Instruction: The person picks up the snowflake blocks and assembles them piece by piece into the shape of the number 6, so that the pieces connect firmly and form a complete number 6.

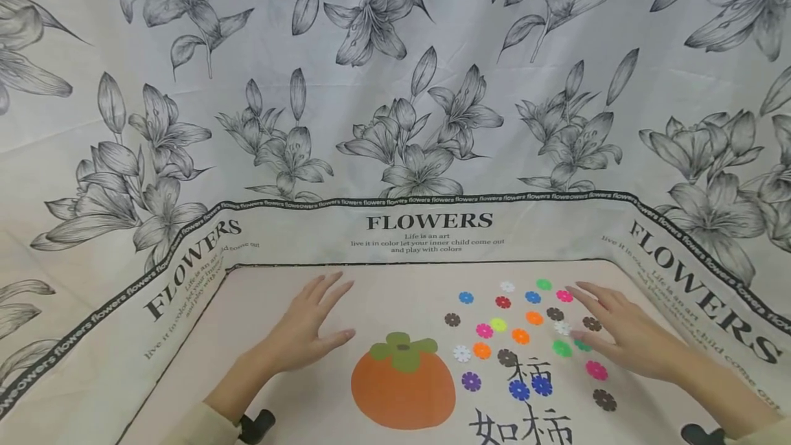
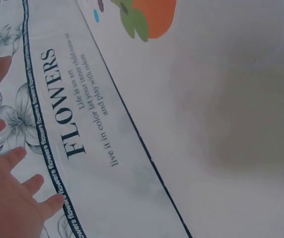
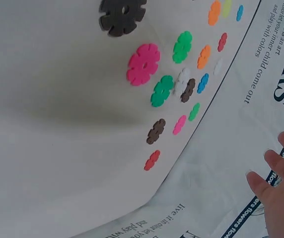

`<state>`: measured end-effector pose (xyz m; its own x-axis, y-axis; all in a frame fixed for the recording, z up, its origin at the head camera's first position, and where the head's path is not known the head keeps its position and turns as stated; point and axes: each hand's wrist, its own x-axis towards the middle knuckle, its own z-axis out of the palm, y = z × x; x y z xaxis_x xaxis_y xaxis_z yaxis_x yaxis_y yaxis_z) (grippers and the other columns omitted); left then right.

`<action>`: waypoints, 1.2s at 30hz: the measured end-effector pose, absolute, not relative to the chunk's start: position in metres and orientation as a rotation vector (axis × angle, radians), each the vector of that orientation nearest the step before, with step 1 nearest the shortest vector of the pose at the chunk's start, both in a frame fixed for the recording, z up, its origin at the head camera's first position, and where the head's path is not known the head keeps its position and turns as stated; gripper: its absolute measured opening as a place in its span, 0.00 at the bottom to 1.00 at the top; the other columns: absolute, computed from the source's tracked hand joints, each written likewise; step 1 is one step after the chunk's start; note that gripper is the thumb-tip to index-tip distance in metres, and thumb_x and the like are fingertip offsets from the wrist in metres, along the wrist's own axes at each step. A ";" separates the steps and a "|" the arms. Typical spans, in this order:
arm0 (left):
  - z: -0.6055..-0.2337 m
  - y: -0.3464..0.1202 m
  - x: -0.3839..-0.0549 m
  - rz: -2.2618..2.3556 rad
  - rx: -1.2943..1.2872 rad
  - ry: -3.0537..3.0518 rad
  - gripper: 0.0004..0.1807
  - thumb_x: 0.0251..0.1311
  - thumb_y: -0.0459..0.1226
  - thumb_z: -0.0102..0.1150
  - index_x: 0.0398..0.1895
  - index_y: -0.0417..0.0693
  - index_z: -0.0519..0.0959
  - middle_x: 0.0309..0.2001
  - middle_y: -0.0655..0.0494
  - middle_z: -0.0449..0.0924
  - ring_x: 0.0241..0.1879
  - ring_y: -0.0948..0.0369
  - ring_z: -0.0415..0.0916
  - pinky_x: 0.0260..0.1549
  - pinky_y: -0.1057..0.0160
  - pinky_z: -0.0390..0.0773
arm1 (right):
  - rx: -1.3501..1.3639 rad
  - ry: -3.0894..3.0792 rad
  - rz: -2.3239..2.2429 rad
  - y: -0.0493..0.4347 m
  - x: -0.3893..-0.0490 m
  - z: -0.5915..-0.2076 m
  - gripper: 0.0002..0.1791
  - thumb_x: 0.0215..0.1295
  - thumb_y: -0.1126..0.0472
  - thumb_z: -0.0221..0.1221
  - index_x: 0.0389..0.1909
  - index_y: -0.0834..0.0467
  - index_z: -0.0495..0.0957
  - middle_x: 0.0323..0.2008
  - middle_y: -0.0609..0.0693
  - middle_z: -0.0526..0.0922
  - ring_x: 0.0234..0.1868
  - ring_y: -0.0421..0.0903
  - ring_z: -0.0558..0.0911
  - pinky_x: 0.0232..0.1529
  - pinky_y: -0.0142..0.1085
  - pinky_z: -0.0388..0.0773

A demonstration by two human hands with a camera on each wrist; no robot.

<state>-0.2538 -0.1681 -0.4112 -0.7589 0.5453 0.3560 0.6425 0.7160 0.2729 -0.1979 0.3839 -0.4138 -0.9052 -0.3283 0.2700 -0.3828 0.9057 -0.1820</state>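
Several colourful flower-shaped plastic discs lie scattered over the right half of the light tabletop, among them a pink disc (image 1: 597, 371), a dark brown disc (image 1: 605, 400) and a purple disc (image 1: 471, 381). My right hand (image 1: 630, 328) hovers at the right side of the discs, fingers spread, partly covering some of them in the head view. In the right wrist view a red disc (image 3: 152, 160) lies near the table's corner. My left hand (image 1: 312, 332) hangs over the left part of the table with spread fingers, holding nothing. A printed orange persimmon (image 1: 403, 390) is to its right.
A white cloth with black flower drawings (image 1: 426, 115) hangs behind the table and along both sides. Large dark characters (image 1: 522, 426) are printed on the tabletop (image 1: 278, 417) near its front. The table's back edge lies just beyond the discs.
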 end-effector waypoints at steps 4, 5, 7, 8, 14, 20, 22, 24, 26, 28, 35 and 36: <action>-0.412 -0.158 -0.253 -0.657 -0.974 -2.706 0.44 0.65 0.55 0.65 0.80 0.58 0.58 0.80 0.51 0.54 0.78 0.46 0.52 0.70 0.35 0.59 | 0.515 -2.859 0.377 0.378 -0.197 -0.416 0.46 0.66 0.41 0.66 0.76 0.62 0.61 0.71 0.67 0.63 0.67 0.70 0.67 0.58 0.73 0.65; -0.412 -0.155 -0.253 -0.680 -0.980 -2.718 0.44 0.65 0.55 0.65 0.80 0.59 0.58 0.79 0.52 0.55 0.77 0.47 0.53 0.70 0.36 0.60 | 0.508 -2.869 0.390 0.376 -0.196 -0.416 0.47 0.66 0.40 0.66 0.76 0.63 0.61 0.71 0.68 0.64 0.66 0.70 0.67 0.57 0.73 0.65; -0.414 -0.149 -0.254 -0.724 -0.988 -2.744 0.43 0.65 0.56 0.64 0.80 0.60 0.58 0.79 0.53 0.56 0.76 0.49 0.56 0.69 0.38 0.63 | 0.495 -2.894 0.451 0.373 -0.196 -0.417 0.48 0.65 0.39 0.66 0.74 0.65 0.62 0.70 0.71 0.63 0.67 0.73 0.66 0.58 0.74 0.64; -0.415 -0.146 -0.254 -0.743 -0.992 -2.753 0.43 0.65 0.56 0.64 0.80 0.61 0.58 0.78 0.54 0.57 0.76 0.50 0.57 0.69 0.39 0.64 | 0.485 -2.913 0.474 0.372 -0.196 -0.418 0.48 0.64 0.39 0.66 0.74 0.65 0.62 0.70 0.72 0.63 0.66 0.74 0.66 0.58 0.74 0.64; -0.426 -0.130 -0.255 -0.861 -1.045 -2.811 0.40 0.67 0.54 0.63 0.79 0.59 0.59 0.74 0.56 0.63 0.73 0.52 0.61 0.68 0.42 0.67 | 0.483 -3.003 0.602 0.361 -0.199 -0.427 0.43 0.63 0.40 0.67 0.69 0.65 0.69 0.67 0.71 0.69 0.63 0.70 0.74 0.56 0.68 0.72; -0.437 -0.112 -0.255 -0.956 -1.110 -2.837 0.36 0.70 0.52 0.61 0.77 0.57 0.63 0.70 0.60 0.68 0.65 0.58 0.70 0.63 0.48 0.74 | 0.534 -3.040 0.730 0.354 -0.198 -0.436 0.34 0.63 0.45 0.69 0.63 0.62 0.75 0.53 0.55 0.81 0.48 0.49 0.80 0.44 0.46 0.81; -0.440 -0.106 -0.254 -0.989 -1.122 -2.839 0.34 0.70 0.50 0.62 0.76 0.56 0.65 0.69 0.62 0.69 0.61 0.60 0.72 0.59 0.52 0.76 | 0.554 -3.050 0.789 0.354 -0.198 -0.438 0.32 0.64 0.47 0.69 0.61 0.62 0.76 0.50 0.51 0.81 0.45 0.45 0.79 0.41 0.39 0.80; -0.444 -0.100 -0.254 -1.025 -1.138 -2.836 0.33 0.69 0.48 0.63 0.74 0.55 0.67 0.67 0.61 0.71 0.58 0.59 0.74 0.58 0.54 0.77 | 0.591 -3.054 0.868 0.355 -0.199 -0.441 0.30 0.65 0.49 0.68 0.61 0.64 0.76 0.49 0.51 0.82 0.44 0.43 0.79 0.40 0.35 0.80; -0.447 -0.094 -0.254 -1.077 -1.156 -2.833 0.31 0.67 0.45 0.65 0.72 0.54 0.69 0.65 0.60 0.73 0.57 0.56 0.75 0.56 0.54 0.78 | 0.620 -3.053 0.952 0.356 -0.199 -0.444 0.29 0.65 0.51 0.68 0.60 0.65 0.76 0.49 0.52 0.82 0.42 0.41 0.80 0.40 0.33 0.80; -0.450 -0.088 -0.254 -1.139 -1.173 -2.837 0.31 0.65 0.44 0.68 0.71 0.54 0.71 0.62 0.57 0.76 0.56 0.54 0.76 0.55 0.54 0.78 | 0.651 -3.053 1.040 0.356 -0.199 -0.447 0.28 0.65 0.53 0.68 0.59 0.66 0.76 0.48 0.53 0.82 0.42 0.40 0.80 0.39 0.32 0.80; -0.455 -0.068 -0.249 -1.195 -1.170 -2.915 0.30 0.63 0.45 0.70 0.67 0.52 0.75 0.59 0.55 0.79 0.55 0.56 0.77 0.54 0.58 0.79 | 0.671 -3.087 1.165 0.352 -0.201 -0.458 0.23 0.64 0.55 0.68 0.54 0.65 0.78 0.43 0.51 0.83 0.39 0.36 0.79 0.38 0.31 0.80; -0.455 -0.065 -0.249 -1.174 -1.170 -2.928 0.29 0.63 0.45 0.70 0.66 0.51 0.75 0.59 0.55 0.79 0.55 0.57 0.77 0.53 0.59 0.79 | 0.668 -3.093 1.171 0.351 -0.201 -0.459 0.22 0.64 0.55 0.69 0.53 0.64 0.79 0.42 0.50 0.83 0.38 0.36 0.79 0.38 0.31 0.79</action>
<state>-0.2491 -0.0652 -0.4552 -0.7365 0.6748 0.0474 0.5206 0.5206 0.6767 -0.2008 0.3506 -0.4592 -0.8957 -0.4381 -0.0759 -0.2781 0.6852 -0.6731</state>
